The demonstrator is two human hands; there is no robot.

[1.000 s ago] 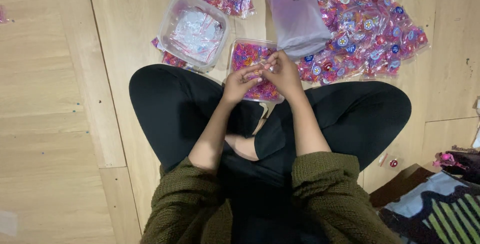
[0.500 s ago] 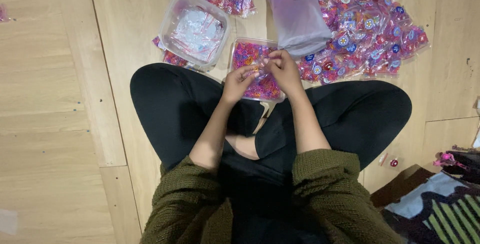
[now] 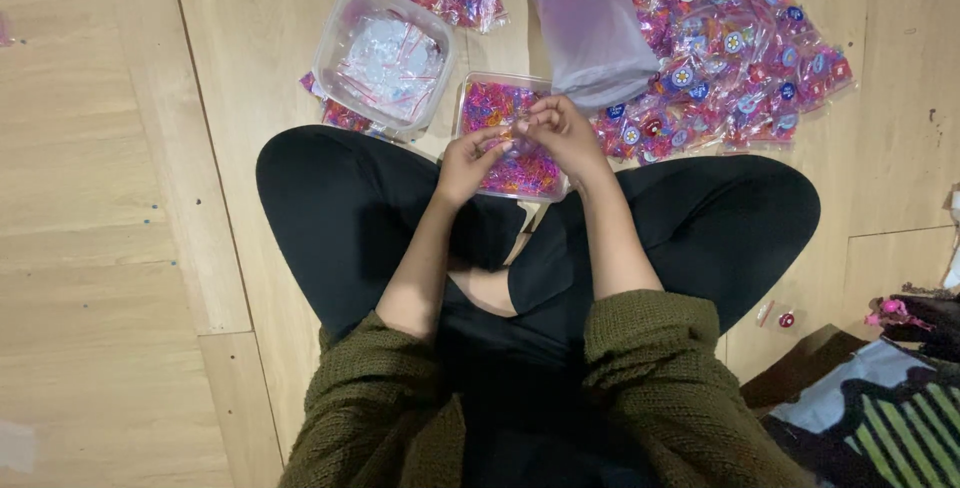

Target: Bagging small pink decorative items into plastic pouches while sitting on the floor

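1. Since the earlier frame, both hands have stayed over the tray; only the fingers have shifted slightly.
2. Left hand [image 3: 470,160]: fingertips pinched on a small item, too small to identify, directly above the tray of coloured pieces [image 3: 500,108].
3. Right hand [image 3: 555,130]: fingers closed on the same item. Judged light, slippery; grip by its edges.
4. Clear tub [image 3: 385,53] lies beyond the left hand; sachet pile [image 3: 740,48] crowds beyond the right hand; bare floor [image 3: 110,198] lies left.

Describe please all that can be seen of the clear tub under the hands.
The clear tub is a small rectangular plastic container without a lid, filled with tiny pink, purple and orange pieces. It stands flat on the wooden floor, just in front of the crossed legs. The left hand and right hand are over it, hiding part of it.
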